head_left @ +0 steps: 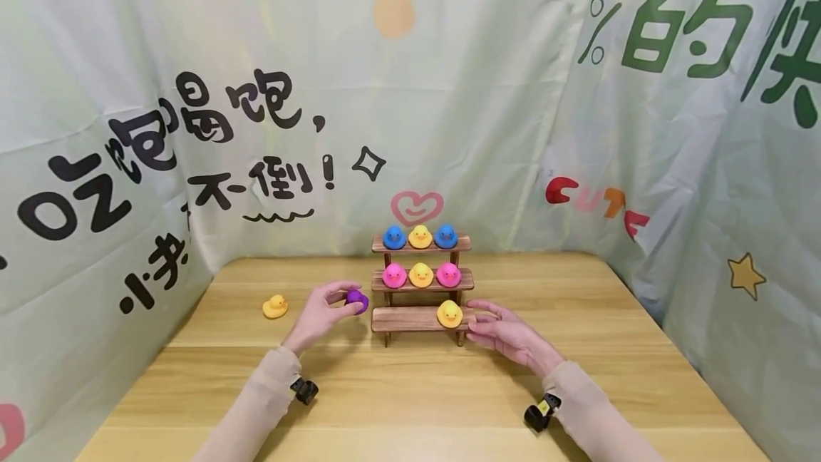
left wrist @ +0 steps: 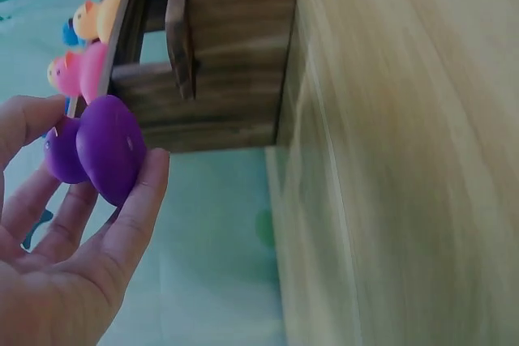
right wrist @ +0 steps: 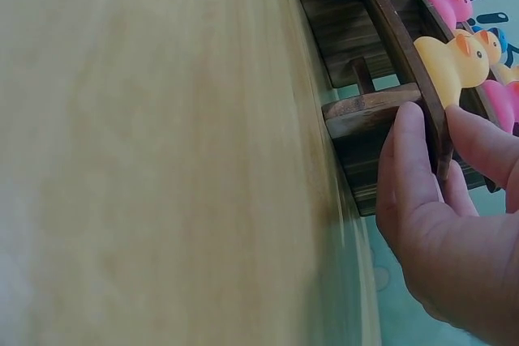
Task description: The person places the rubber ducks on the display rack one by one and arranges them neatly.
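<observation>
Between the thumb and fingers of my left hand [head_left: 323, 312] is a purple rubber duck [left wrist: 112, 150], held in the air just left of the bottom step of a three-step wooden display stand [head_left: 404, 318]. My right hand [head_left: 507, 334] grips the right end of that bottom step; in the right wrist view its thumb lies on the upper side and the fingers on the underside. Beside the thumb, a yellow rubber duck [head_left: 450, 314] sits on the step's right end. The middle step carries a yellow duck [head_left: 421, 275] between two pink ducks [head_left: 394, 275].
On the top step a yellow duck [head_left: 420, 237] sits between two blue ducks [head_left: 445, 236]. Another yellow duck [head_left: 275, 306] rests on the wooden table [head_left: 410, 405], left of my left hand. Printed cloth [head_left: 449, 127] hangs behind and at both sides.
</observation>
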### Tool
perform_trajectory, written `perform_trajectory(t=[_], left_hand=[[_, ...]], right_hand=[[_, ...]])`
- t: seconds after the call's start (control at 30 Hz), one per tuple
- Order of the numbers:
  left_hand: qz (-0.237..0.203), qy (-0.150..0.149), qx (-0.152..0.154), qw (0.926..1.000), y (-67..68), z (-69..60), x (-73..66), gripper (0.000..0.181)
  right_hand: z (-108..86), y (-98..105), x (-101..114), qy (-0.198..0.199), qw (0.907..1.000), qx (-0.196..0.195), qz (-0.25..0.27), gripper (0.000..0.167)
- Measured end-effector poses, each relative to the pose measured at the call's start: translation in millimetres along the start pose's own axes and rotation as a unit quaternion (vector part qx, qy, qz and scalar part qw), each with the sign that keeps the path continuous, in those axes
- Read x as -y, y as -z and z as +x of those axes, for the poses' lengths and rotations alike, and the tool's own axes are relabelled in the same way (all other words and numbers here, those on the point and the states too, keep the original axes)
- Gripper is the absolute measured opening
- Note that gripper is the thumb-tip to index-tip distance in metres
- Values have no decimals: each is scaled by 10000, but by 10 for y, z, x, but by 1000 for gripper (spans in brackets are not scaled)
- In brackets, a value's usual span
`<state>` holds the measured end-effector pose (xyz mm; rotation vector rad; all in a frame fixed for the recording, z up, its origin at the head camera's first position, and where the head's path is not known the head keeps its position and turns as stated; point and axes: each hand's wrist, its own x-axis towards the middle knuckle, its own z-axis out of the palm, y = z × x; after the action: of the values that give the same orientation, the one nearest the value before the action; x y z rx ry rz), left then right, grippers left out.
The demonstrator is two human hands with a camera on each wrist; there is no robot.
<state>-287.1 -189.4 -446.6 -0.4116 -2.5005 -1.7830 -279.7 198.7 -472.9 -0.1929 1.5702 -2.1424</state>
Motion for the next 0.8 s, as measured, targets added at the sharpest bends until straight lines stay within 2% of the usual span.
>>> perform_trajectory(t=[0.53, 0.8], left_hand=[[-221, -304, 252, 9990, -179, -84, -142, 43], [-154, -441, 203, 9987, -268, -77, -149, 43]], right_hand=[[-8, 7, 0, 37, 10000, 21, 52, 57], [6, 15, -12, 10, 10000, 24, 22, 53]])
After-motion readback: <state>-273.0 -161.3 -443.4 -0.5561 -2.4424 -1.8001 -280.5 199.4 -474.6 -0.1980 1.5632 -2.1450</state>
